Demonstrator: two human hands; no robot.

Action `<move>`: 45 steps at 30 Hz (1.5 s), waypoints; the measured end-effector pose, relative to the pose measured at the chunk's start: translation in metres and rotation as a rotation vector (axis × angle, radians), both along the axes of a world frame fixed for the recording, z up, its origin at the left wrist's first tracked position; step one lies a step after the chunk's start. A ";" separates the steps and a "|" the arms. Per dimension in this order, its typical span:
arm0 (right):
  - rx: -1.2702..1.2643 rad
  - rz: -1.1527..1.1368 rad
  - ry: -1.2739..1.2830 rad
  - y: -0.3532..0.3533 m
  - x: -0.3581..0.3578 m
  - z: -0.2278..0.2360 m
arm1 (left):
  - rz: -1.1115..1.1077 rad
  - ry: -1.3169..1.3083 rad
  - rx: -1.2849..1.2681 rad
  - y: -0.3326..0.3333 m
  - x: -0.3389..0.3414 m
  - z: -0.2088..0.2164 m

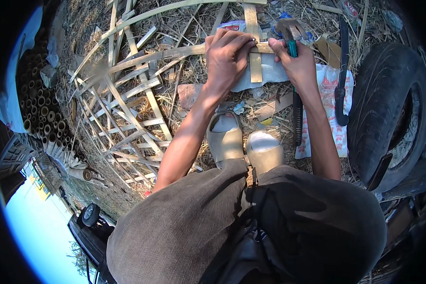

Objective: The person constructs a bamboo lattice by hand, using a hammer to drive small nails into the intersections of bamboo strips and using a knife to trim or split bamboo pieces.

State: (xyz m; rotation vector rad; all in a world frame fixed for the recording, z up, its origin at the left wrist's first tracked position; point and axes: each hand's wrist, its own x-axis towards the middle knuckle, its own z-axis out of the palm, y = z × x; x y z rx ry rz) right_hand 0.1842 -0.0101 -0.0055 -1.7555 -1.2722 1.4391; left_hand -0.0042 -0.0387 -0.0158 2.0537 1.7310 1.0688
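Note:
My left hand [227, 59] is closed over a long curved bamboo strip [175, 52], its fingertips pinched where the strip crosses a short upright bamboo slat [255, 68]. A tiny bright spot shows at those fingertips, too small to name. In my right hand [296, 64] is a hammer [293, 47] with a green shaft and black grip, its metal head pointing away from me. The right thumb and forefinger reach to the strip just right of the crossing. Leftward, the strip runs to a woven lattice of bamboo slats [128, 123].
A long dark blade with a black handle [340, 97] lies on a printed white sack [326, 128]. Beside it at right stands a worn tyre [383, 109]. Cut bamboo poles [45, 113] are stacked at far left. My sandalled feet [226, 139] rest on straw-strewn ground.

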 end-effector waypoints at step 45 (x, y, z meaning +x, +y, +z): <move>0.248 0.172 -0.414 -0.047 0.001 0.004 | 0.028 0.009 -0.010 -0.004 -0.006 0.013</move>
